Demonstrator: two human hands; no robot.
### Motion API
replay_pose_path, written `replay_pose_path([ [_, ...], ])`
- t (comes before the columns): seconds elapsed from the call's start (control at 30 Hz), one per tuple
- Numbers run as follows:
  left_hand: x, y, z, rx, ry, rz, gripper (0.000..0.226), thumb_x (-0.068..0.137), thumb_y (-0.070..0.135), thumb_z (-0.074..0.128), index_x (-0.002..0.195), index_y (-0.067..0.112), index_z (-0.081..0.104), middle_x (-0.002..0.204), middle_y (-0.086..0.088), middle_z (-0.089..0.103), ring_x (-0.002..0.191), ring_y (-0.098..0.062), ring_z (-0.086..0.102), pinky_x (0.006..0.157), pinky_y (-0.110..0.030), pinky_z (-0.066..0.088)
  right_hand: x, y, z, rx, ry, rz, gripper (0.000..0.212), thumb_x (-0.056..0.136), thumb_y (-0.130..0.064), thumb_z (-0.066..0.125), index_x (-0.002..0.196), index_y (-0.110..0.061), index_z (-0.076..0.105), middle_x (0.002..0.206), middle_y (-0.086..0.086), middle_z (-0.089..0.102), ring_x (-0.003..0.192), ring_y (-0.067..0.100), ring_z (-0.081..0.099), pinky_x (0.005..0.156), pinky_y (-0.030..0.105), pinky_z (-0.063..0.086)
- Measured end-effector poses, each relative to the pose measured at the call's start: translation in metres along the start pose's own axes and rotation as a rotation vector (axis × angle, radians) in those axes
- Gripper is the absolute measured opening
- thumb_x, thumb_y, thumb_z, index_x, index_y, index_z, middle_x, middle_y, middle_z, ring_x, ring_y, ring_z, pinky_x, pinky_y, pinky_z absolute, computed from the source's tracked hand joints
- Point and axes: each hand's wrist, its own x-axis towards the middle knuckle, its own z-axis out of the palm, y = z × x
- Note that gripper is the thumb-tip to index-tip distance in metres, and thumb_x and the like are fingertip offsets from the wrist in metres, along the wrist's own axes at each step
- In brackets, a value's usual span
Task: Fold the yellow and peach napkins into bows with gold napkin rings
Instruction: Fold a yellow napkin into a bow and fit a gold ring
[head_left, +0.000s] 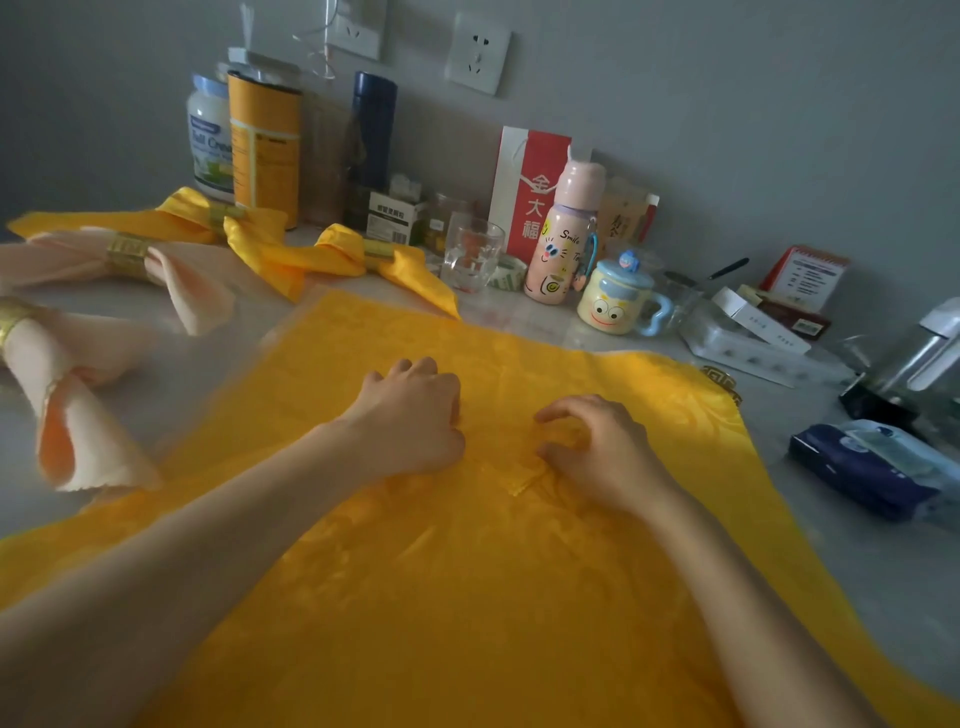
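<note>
A large yellow napkin lies spread flat on the pale table. My left hand rests on its middle with fingers curled, knuckles down on the cloth. Just to the right, my right hand pinches a small corner flap of the same yellow napkin. A loose gold napkin ring peeks out at the napkin's far right corner. Two yellow bows and two peach bows, each with a gold ring, lie at the back left.
Along the wall stand tins, a dark flask, a drinking glass, a pink bottle, a cartoon mug and a red bag. A blue tissue pack and a clear bottle sit at the right.
</note>
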Motion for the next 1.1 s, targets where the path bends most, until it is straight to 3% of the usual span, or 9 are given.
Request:
replay_pose_path([
  [0.13, 0.002, -0.002, -0.005, -0.085, -0.050, -0.016, 0.049, 0.085, 0.029, 0.058, 0.131, 0.026, 0.040, 0.124, 0.001, 0.045, 0.121, -0.022, 0.039, 0.092, -0.037, 0.032, -0.002, -0.005, -0.004, 0.027, -0.059, 0.026, 0.042, 0.084, -0.019, 0.063, 0.123, -0.028, 0.054, 0.120, -0.005, 0.056, 0.119, 0.011, 0.048, 0.106, 0.035, 0.029],
  [0.27, 0.003, -0.003, -0.006, -0.061, 0.002, 0.039, 0.032, 0.086, 0.026, 0.058, 0.117, 0.025, 0.054, 0.116, 0.003, 0.047, 0.115, -0.020, 0.042, 0.084, -0.031, 0.032, -0.005, -0.009, -0.008, -0.045, -0.011, -0.025, 0.023, 0.080, -0.016, 0.065, 0.099, -0.031, 0.063, 0.100, -0.007, 0.057, 0.106, 0.012, 0.052, 0.099, 0.034, 0.031],
  [0.37, 0.000, -0.001, -0.008, -0.025, 0.044, 0.104, 0.017, 0.084, 0.022, 0.056, 0.100, 0.028, 0.053, 0.107, 0.006, 0.049, 0.111, -0.017, 0.046, 0.080, -0.027, 0.031, -0.010, -0.014, -0.011, -0.061, 0.021, -0.091, 0.022, 0.078, -0.011, 0.065, 0.078, -0.031, 0.054, 0.087, -0.010, 0.051, 0.096, 0.014, 0.050, 0.095, 0.037, 0.035],
  [0.43, -0.002, 0.002, -0.007, 0.007, 0.066, 0.147, 0.019, 0.083, 0.017, 0.055, 0.096, 0.028, 0.046, 0.108, 0.007, 0.052, 0.109, -0.016, 0.048, 0.080, -0.028, 0.029, -0.013, -0.019, -0.012, -0.064, 0.011, -0.135, 0.021, 0.077, -0.009, 0.064, 0.078, -0.027, 0.052, 0.085, -0.011, 0.048, 0.090, 0.012, 0.046, 0.093, 0.037, 0.038],
  [0.6, -0.005, 0.010, -0.004, 0.037, 0.037, 0.173, 0.030, 0.087, 0.030, 0.056, 0.116, 0.026, 0.050, 0.117, 0.006, 0.056, 0.112, -0.016, 0.051, 0.088, -0.034, 0.033, -0.016, -0.026, -0.008, -0.069, 0.001, -0.205, 0.022, 0.076, -0.008, 0.062, 0.094, -0.020, 0.058, 0.095, -0.007, 0.059, 0.093, 0.017, 0.054, 0.088, 0.038, 0.042],
  [0.77, -0.009, 0.018, -0.006, 0.036, 0.077, 0.217, 0.020, 0.085, 0.018, 0.055, 0.103, 0.026, 0.050, 0.107, 0.007, 0.054, 0.103, -0.015, 0.053, 0.075, -0.025, 0.034, -0.017, -0.026, -0.007, -0.152, 0.019, -0.240, 0.024, 0.076, -0.008, 0.063, 0.074, -0.026, 0.047, 0.079, -0.011, 0.045, 0.081, 0.011, 0.043, 0.069, 0.024, 0.031],
  [0.9, -0.014, 0.026, -0.010, 0.041, -0.080, 0.217, 0.026, 0.081, 0.008, 0.052, 0.100, 0.026, 0.048, 0.091, 0.009, 0.041, 0.083, -0.011, 0.045, 0.052, -0.021, 0.030, -0.020, -0.029, -0.010, -0.181, -0.075, -0.237, 0.035, 0.075, 0.002, 0.054, 0.069, -0.029, 0.040, 0.077, -0.012, 0.039, 0.076, 0.008, 0.039, 0.060, 0.019, 0.032],
  [1.0, -0.016, 0.027, -0.012, 0.063, -0.219, 0.224, 0.029, 0.081, 0.010, 0.053, 0.108, 0.022, 0.052, 0.095, 0.007, 0.045, 0.083, -0.012, 0.040, 0.064, -0.025, 0.036, -0.022, -0.031, -0.014, -0.175, -0.173, -0.214, 0.031, 0.078, 0.003, 0.052, 0.074, -0.027, 0.044, 0.083, -0.009, 0.042, 0.074, 0.005, 0.040, 0.064, 0.023, 0.037],
  [1.1, -0.017, 0.029, -0.019, 0.034, -0.365, 0.213, 0.033, 0.083, 0.016, 0.055, 0.115, 0.022, 0.051, 0.097, 0.006, 0.043, 0.087, -0.012, 0.040, 0.072, -0.025, 0.037, -0.026, -0.034, -0.018, -0.198, -0.250, -0.205, 0.024, 0.081, -0.001, 0.052, 0.086, -0.025, 0.048, 0.094, -0.005, 0.046, 0.087, 0.010, 0.045, 0.075, 0.029, 0.043],
])
